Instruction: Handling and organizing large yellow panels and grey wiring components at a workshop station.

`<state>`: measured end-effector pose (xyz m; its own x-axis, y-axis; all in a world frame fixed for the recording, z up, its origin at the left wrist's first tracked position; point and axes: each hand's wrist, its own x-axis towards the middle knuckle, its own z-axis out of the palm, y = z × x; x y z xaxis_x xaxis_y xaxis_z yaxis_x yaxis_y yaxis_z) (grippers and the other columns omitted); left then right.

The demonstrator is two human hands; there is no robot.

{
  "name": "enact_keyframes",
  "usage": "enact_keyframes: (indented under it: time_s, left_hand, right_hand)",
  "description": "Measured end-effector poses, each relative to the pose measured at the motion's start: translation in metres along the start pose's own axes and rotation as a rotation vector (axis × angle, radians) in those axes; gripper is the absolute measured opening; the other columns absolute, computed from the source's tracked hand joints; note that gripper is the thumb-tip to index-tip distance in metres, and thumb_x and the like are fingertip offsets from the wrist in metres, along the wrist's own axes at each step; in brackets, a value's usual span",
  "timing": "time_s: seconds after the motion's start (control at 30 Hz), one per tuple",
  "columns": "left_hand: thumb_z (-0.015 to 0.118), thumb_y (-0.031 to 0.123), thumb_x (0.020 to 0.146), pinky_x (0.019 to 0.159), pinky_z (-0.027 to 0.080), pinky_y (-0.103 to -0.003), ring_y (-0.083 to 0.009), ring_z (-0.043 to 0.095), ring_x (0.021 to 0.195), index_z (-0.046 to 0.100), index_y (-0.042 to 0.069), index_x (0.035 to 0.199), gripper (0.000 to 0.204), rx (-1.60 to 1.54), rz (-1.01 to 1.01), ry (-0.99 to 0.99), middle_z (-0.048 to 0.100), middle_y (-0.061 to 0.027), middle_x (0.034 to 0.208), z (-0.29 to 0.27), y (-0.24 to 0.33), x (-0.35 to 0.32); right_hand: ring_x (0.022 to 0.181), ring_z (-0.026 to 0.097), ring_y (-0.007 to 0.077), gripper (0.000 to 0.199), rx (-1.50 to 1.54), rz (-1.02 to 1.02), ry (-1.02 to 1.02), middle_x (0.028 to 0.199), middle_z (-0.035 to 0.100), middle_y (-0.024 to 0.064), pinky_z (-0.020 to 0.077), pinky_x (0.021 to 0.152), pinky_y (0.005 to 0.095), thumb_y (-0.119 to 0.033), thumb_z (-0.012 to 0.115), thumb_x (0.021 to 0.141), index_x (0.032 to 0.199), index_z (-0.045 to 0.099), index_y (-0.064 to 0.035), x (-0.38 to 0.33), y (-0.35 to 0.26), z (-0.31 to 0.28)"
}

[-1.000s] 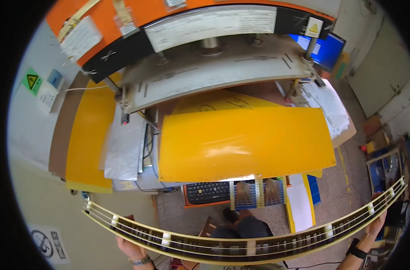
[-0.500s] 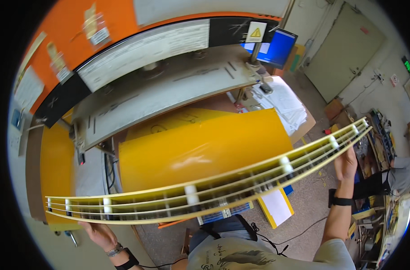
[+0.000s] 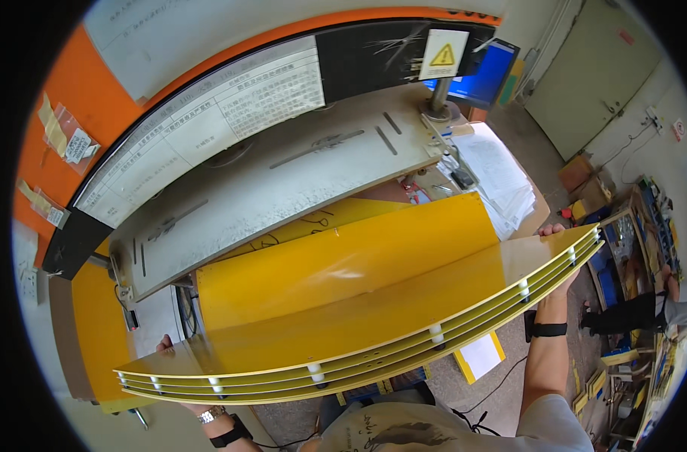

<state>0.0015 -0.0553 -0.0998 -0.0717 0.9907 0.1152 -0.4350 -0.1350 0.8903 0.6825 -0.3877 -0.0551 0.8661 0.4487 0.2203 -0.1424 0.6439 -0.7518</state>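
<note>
A long layered yellow panel spans the space between the two hands, held up by its ends in front of the person's chest. Its broad, glossy top face shows, and its bowed near edge (the lens may add to the curve) reveals several thin layers kept apart by white spacers. It tilts, the right end higher in view than the left.

The left hand grips near the left end, fingertips curled over the far edge; the rest of that hand is mostly hidden under the panel. The right hand clasps near the right end, fingers over the far edge and the palm below, so the panel lies pinched between them. Both wrists carry black bands, and the left also has a metal bracelet.

Just beyond the panel lies a smooth yellow sheet; whether the two touch, I cannot tell. Above the sheet stands a press with a grey metal plate and an orange frame. To the right are loose papers, a blue-lit monitor and, farther off, another person beside cluttered shelving.
</note>
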Motion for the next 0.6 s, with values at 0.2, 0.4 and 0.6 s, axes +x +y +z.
enact_keyframes:
  time_s: [0.2,0.4,0.6]
  left_hand:
    - [0.037,0.038,0.107,0.118,0.036,-0.049,-0.0269,0.043,0.142,0.045,0.005,0.148,0.053,0.243,0.147,-0.035,0.050,-0.0148,0.151,-0.013,-0.033,0.020]
    - [0.038,0.039,0.107,0.119,0.035,-0.047,-0.0257,0.041,0.144,0.045,0.007,0.149,0.054,-0.241,0.032,-0.360,0.048,-0.0100,0.152,-0.007,-0.026,0.025]
    - [0.029,0.060,0.102,0.123,0.026,-0.050,-0.0322,0.040,0.143,0.040,0.000,0.151,0.078,-0.010,0.168,-0.076,0.048,-0.0196,0.149,0.007,0.028,0.009]
  right_hand:
    - [0.105,0.053,0.0254,0.051,0.017,0.020,-0.070,0.101,0.056,0.0113,0.0407,0.105,0.0375,-0.049,0.046,0.099,0.107,0.059,-0.0005,0.012,0.027,-0.003]
    - [0.106,0.053,0.0239,0.034,0.046,0.024,-0.151,0.101,0.056,0.0091,0.0401,0.108,0.0377,-0.036,0.054,0.100,0.108,0.058,-0.0032,0.014,0.039,-0.010]
    - [0.106,0.052,0.0203,0.018,-0.045,-0.082,-0.241,0.099,0.056,0.0043,0.0401,0.108,0.0355,-0.025,0.058,0.101,0.107,0.058,-0.0079,0.028,0.040,-0.087]
